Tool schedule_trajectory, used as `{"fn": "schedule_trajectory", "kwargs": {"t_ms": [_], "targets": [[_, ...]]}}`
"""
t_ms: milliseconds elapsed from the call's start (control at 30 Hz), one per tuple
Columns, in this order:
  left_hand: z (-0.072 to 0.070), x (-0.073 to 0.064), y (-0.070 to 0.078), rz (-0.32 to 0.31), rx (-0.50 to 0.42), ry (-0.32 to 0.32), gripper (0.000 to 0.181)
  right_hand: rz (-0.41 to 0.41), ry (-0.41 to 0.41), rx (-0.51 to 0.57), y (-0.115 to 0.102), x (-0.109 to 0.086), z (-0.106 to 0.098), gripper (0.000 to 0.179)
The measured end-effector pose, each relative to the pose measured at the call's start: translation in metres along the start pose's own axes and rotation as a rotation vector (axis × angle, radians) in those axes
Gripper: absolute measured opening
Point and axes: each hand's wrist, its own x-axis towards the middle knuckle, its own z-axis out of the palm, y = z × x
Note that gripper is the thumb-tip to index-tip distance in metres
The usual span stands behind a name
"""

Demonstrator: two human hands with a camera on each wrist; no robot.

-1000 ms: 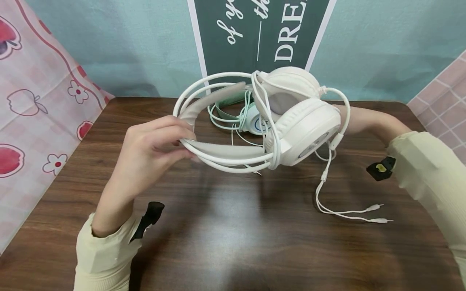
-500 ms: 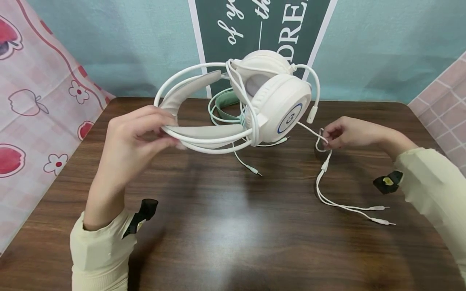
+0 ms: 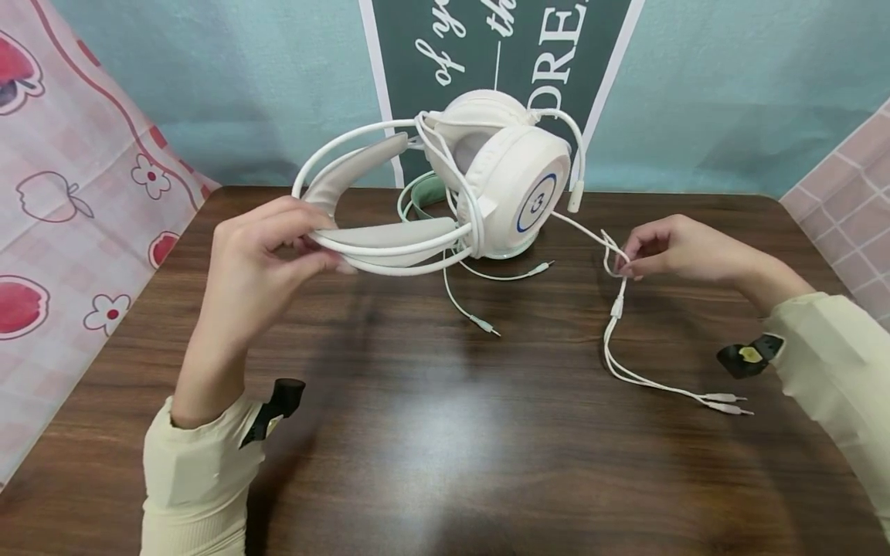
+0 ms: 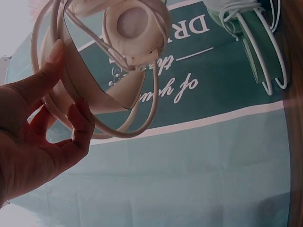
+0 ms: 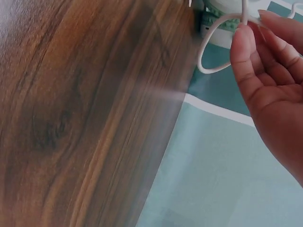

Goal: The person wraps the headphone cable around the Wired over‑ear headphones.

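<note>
My left hand (image 3: 267,259) grips the headband of a white headset (image 3: 511,185), fingers above and thumb below, and holds it up over the table. Its ear cups point to the right, and a short microphone boom (image 3: 575,154) hangs off the far cup. White cable is wrapped round the headset near the cups. On the right, my right hand (image 3: 684,251) pinches the headset's white cable (image 3: 608,251) between thumb and fingertips, where it makes a small loop. Below that hand the cable splits into two ends with plugs (image 3: 726,403). In the right wrist view the loop (image 5: 208,56) curls beside the fingertips.
Behind the white headset, partly hidden, a second headset with a green headband (image 3: 431,191) lies at the table's back. Its two plugs (image 3: 484,325) rest on the dark wooden table (image 3: 431,463). A blue cloth (image 3: 709,100) with a dark green printed panel (image 3: 462,54) stands behind.
The white headset has moved left and slightly up with my left hand. My right hand, earlier hidden behind the ear cups, has come out to the right with the cable pinched.
</note>
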Motion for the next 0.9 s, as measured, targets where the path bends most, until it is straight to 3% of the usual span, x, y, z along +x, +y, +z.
{"fn": "schedule_trajectory", "kwargs": {"t_ms": [200, 367, 467, 633, 900], "targets": [[0.005, 0.001, 0.000, -0.063, -0.050, 0.021, 0.024, -0.060, -0.016, 0.039, -0.001, 0.000, 0.005, 0.004], [0.007, 0.000, 0.001, -0.191, -0.263, 0.056, 0.023, -0.085, -0.072, 0.087, -0.001, 0.002, 0.011, 0.005], [0.009, 0.001, 0.001, -0.234, -0.327, 0.085, 0.025, -0.095, -0.097, 0.092, -0.003, 0.004, 0.016, 0.006], [0.015, 0.002, -0.001, -0.257, -0.312, 0.130, 0.026, -0.164, -0.126, 0.100, -0.012, 0.009, 0.024, 0.005], [0.027, 0.001, -0.002, -0.221, -0.103, 0.154, 0.023, -0.235, -0.164, 0.123, -0.033, 0.015, 0.041, 0.006]]}}
